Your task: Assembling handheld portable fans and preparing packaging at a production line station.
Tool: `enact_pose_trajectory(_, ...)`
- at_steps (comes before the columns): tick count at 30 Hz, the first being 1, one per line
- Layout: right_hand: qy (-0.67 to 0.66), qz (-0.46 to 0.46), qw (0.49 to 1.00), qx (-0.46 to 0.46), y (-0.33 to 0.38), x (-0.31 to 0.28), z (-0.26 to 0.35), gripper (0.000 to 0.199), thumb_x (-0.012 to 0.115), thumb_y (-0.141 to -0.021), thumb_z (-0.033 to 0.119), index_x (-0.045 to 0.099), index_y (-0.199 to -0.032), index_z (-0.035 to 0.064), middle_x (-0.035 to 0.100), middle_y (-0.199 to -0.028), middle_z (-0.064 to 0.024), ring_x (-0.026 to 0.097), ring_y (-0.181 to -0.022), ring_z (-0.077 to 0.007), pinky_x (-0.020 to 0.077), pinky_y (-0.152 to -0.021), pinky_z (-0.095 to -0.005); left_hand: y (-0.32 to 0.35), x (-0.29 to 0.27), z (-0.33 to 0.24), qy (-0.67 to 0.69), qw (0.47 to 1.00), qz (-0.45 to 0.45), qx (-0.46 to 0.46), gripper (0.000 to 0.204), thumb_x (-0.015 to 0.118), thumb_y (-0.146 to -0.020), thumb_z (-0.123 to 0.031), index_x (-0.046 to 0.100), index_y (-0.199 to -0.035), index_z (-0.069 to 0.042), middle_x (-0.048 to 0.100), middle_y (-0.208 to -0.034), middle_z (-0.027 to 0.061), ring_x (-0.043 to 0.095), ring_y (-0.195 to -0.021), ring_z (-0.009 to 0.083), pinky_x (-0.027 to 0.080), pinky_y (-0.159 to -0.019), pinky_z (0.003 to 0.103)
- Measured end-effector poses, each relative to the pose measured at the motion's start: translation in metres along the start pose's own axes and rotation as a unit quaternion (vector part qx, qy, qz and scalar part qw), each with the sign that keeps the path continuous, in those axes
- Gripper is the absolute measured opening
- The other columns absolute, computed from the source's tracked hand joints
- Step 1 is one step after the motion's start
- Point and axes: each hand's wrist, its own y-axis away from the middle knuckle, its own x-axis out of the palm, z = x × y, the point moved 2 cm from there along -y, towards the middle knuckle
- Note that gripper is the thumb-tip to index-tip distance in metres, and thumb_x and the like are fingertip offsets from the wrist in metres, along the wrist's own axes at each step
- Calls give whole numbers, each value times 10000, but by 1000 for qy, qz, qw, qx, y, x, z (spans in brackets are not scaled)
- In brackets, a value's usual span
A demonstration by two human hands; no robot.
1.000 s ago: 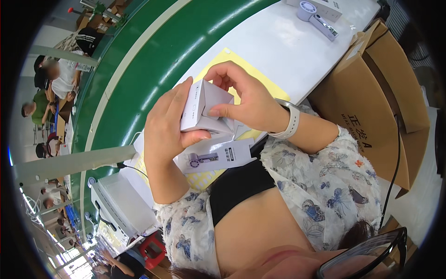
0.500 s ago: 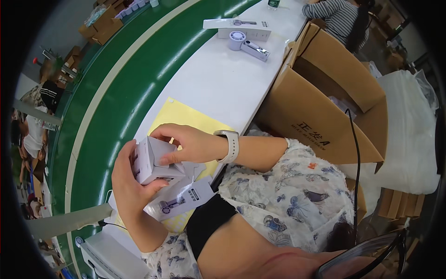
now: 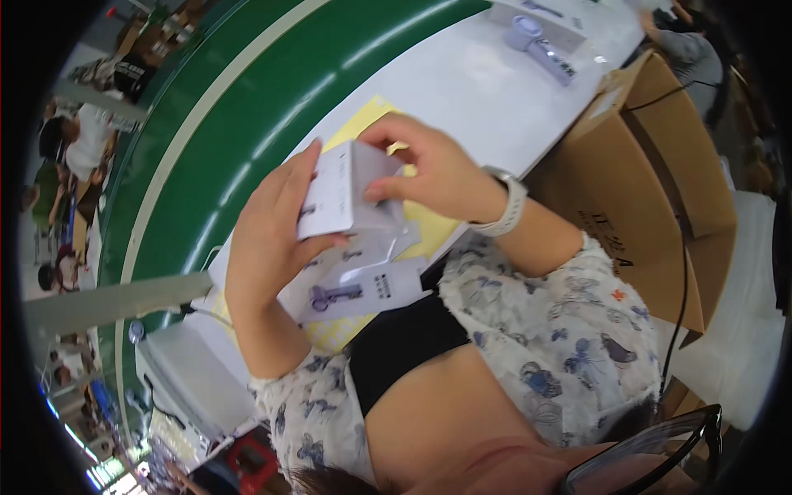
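A small white cardboard box (image 3: 342, 191) is held up in front of me with both hands. My left hand (image 3: 268, 235) grips its left side, thumb under the bottom edge. My right hand (image 3: 433, 169), with a white wristband, presses fingers on the box's right end flap. Below the box, flat white product boxes (image 3: 359, 285) printed with a purple handheld fan lie on a yellow sheet (image 3: 429, 223) on the white table (image 3: 470, 91).
A green conveyor belt (image 3: 247, 115) runs along the far side of the table. A purple handheld fan (image 3: 540, 45) lies at the far right. An open brown carton (image 3: 652, 165) stands on my right. Other people sit at the far left.
The view has swung about while both hands kept hold of the white box. My right fingers have shifted on its end flap.
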Motion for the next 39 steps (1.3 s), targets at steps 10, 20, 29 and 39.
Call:
enact_pose_trajectory(10, 14, -12, 1000, 11, 1, 5, -1, 393, 750, -739, 76, 566, -1082, 22, 567, -1032, -42, 543, -960, -154, 491, -858, -318, -4, 5, -1, 7, 1000, -5, -2, 1042, 804, -422, -524, 505, -1292, -36, 629, -1074, 135, 610, -931, 310, 489, -815, 380)
enact_pose_trajectory(20, -56, -9, 998, -21, 4, 1, 6, 326, 745, -752, 86, 576, -1026, 34, 583, -980, -31, 545, -891, -138, 498, -798, -302, -7, 6, -6, 70, 997, -28, -16, 1037, 844, -422, -513, 503, -1274, -29, 592, -1116, 138, 582, -958, 293, 491, -813, 366)
enact_pose_trajectory(29, 55, -34, 995, -70, 5, -1, 9, 322, 753, -756, 102, 574, -1015, 31, 586, -947, -22, 533, -843, -121, 494, -779, -282, -4, 12, 0, 91, 995, 22, -44, 1113, 855, -465, -525, 407, -1360, -36, 513, -1228, 107, 558, -1070, 241, 476, -881, 357)
enact_pose_trajectory(39, -125, -11, 991, -55, 3, -5, 2, 218, 598, -915, 111, 588, -1100, -4, 580, -989, -54, 561, -910, -122, 489, -798, -279, -2, 17, 10, 122, 992, -17, -41, 1127, 793, -448, -556, 419, -1365, -18, 548, -1224, 178, 568, -1072, 342, 467, -900, 377)
